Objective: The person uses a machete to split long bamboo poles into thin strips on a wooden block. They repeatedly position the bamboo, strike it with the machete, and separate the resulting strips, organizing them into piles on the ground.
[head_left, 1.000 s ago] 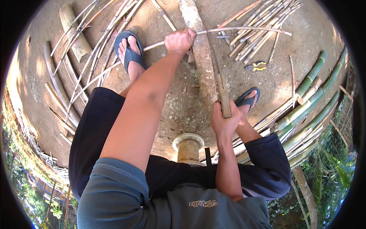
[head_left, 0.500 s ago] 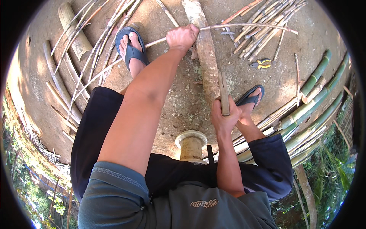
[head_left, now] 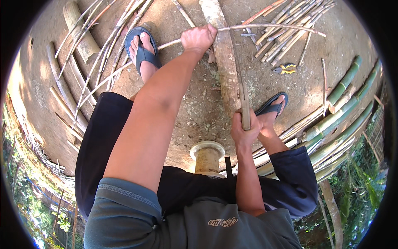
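My left hand is closed around a long thin cane, pressing it across the far part of a rough wooden beam. The cane runs from the lower left, past my left foot, to the upper right. My right hand, nearer to me at the beam's near end, grips the flat wooden handle of a saw. Its thin blade is seen edge-on and points away along the beam's right side toward the cane. Whether the blade touches the cane is too fine to tell.
Cut canes lie piled at the upper right, near yellow-and-black pliers. Green bamboo poles lie at the right, and long canes and a thick bamboo piece at the left. A pale flanged post stands between my legs.
My right hand has drawn the saw slightly back toward me. My left hand and the cane stay in nearly the same place.
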A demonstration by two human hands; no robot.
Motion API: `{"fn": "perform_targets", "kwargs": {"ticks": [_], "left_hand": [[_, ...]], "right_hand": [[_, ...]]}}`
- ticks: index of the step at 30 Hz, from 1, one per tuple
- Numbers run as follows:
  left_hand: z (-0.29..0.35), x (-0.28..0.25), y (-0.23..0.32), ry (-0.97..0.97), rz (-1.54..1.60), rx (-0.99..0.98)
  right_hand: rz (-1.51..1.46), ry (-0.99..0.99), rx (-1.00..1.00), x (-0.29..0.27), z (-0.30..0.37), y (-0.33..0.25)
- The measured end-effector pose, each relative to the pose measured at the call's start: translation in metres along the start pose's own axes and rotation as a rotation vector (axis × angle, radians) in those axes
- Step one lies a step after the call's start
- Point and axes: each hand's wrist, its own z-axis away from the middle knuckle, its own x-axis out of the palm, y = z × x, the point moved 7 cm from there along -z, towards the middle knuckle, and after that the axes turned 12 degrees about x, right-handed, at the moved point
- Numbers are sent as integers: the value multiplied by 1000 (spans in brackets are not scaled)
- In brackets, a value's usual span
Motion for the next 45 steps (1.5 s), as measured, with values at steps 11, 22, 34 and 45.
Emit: {"fn": "perform_targets", "kwargs": {"ticks": [11,22,34,45], "left_hand": [[-5,-2,-5,-207,78,-60],[-8,-12,-1,-216,154,-67],[-10,-4,9,-354,164,-46],[-11,-10,12,-254,180,-11]], "right_hand": [[41,-2,-39,2,1,11],[8,4,-32,13,-14,6],[7,18,30,29,-40,8],[-27,-6,68,40,-53,-2]]}}
